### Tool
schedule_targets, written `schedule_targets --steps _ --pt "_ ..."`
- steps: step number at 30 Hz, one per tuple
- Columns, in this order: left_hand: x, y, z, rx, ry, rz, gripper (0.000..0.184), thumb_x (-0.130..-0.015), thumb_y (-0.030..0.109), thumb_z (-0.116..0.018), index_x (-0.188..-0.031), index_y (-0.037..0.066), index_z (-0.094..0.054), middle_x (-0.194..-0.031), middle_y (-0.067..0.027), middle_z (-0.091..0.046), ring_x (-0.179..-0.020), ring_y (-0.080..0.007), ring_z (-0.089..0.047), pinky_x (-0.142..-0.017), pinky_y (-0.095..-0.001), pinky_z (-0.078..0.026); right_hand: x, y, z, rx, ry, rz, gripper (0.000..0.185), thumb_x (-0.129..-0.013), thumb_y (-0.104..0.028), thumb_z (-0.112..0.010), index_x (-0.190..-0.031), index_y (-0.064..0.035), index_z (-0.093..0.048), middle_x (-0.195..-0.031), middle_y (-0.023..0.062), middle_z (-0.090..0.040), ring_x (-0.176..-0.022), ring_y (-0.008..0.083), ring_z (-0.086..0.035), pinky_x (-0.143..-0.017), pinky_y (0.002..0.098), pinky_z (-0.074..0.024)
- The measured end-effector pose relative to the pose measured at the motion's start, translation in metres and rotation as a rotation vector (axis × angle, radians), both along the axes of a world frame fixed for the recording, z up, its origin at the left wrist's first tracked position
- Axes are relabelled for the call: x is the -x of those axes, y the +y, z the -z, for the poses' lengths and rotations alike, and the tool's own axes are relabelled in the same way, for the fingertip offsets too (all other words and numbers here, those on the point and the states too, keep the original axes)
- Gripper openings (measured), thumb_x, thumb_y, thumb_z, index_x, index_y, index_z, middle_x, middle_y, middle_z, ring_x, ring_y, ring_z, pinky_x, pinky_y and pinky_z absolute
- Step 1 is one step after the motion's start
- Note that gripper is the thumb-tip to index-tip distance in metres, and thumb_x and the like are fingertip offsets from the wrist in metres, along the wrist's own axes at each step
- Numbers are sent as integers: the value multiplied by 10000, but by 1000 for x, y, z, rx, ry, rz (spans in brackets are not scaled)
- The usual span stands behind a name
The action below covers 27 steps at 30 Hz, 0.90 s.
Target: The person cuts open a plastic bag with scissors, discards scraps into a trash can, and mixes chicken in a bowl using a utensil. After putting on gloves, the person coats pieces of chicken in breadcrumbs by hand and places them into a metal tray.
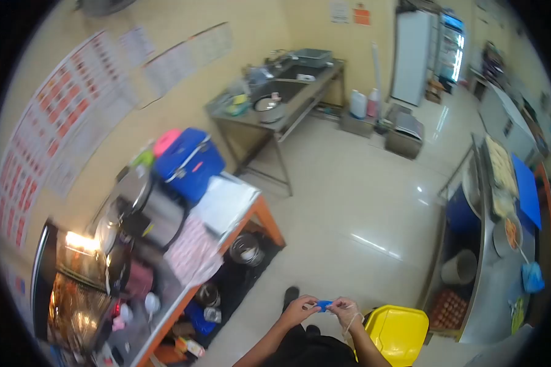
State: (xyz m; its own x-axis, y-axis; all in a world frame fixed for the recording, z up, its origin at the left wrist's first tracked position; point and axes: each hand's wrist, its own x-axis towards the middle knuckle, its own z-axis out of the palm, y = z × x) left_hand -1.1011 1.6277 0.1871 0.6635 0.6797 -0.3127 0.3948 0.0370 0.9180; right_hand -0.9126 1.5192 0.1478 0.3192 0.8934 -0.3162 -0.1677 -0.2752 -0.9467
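Note:
Low in the view, in front of my body, both hands meet at a small blue piece (324, 305), too small to name. My left hand (299, 310) is bare, its fingers pinched on one side of the blue piece. On the other side, my right hand (346, 311) wears a clear plastic glove that hangs loose at the wrist, and its fingers are closed on the piece too. Just right of my right arm stands a yellow lidded bin (398, 333).
At left, an orange-edged table (260, 211) carries a blue cooler box (193, 162), a large metal pot (156, 205) and a lit warmer. A steel sink table (288, 101) stands behind. On the right, a steel counter (493, 293) has food trays, with eggs (452, 307) below.

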Motion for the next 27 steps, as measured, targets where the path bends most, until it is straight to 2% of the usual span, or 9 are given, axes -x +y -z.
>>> schedule_targets --steps 2,5,7,12,14,16,23,26,27 --pt "-39 41 -6 2 22 134 270 -904 189 -729 -1108 24 -665 -988 -22 -674 -821 -91 -598 -733 -256 -485 -19 20 7 -2 51 122 65 -851 -56 -746 -841 -32 -686 -791 40 -686 -730 108 -630 -689 262 -516" --pt "-96 99 27 74 -63 326 311 -904 233 -720 -1111 10 -656 -987 -94 -708 -916 -153 -663 -796 -306 -528 -47 49 4 0 118 335 69 -856 -78 -745 -860 -35 -692 -795 45 -688 -736 113 -631 -695 267 -519" --pt "-143 130 41 90 -95 394 249 -924 200 -696 -1082 13 -652 -938 -67 -702 -878 -130 -653 -791 -301 -524 -69 66 -13 104 81 489 75 -867 -94 -736 -875 -32 -696 -806 48 -692 -749 119 -635 -704 268 -522" --pt "-277 187 51 325 -172 664 149 -935 106 -670 -1036 1 -641 -937 -49 -691 -857 -118 -641 -791 -273 -514 -116 68 -24 38 68 882 249 -952 -226 -670 -1093 -22 -698 -882 46 -699 -775 117 -633 -722 266 -529" --pt "-336 196 25 175 -112 741 150 -939 103 -662 -1042 -2 -638 -936 -55 -691 -853 -114 -642 -775 -271 -510 -133 54 -30 12 151 1103 236 -955 -225 -662 -1102 -46 -705 -848 41 -693 -771 115 -631 -694 269 -529" --pt "-388 208 42 147 -63 769 152 -932 105 -668 -1050 12 -640 -943 -43 -692 -857 -103 -636 -749 -259 -495 -141 30 2 42 208 1194 289 -970 -261 -646 -1136 -28 -689 -908 56 -699 -771 124 -634 -712 268 -531" --pt "-541 150 62 254 44 838 167 -913 110 -688 -1059 40 -647 -926 -17 -683 -829 -87 -616 -699 -242 -462 -139 -69 46 428 -150 1515 275 -964 -269 -642 -1083 -25 -688 -876 56 -700 -740 124 -622 -687 265 -518" --pt "-589 109 69 214 105 1070 85 -921 134 -676 -992 89 -660 -924 14 -681 -855 -74 -627 -727 -251 -496 -120 -76 55 626 257 1672 243 -962 -260 -631 -1035 -36 -690 -839 59 -694 -724 127 -627 -676 279 -522" --pt "-608 92 76 229 143 1124 84 -918 139 -680 -985 92 -663 -921 14 -679 -852 -73 -625 -725 -253 -496 -78 -75 130 690 -7 1585 255 -963 -269 -623 -1030 -32 -687 -834 64 -693 -710 135 -629 -653 283 -518"
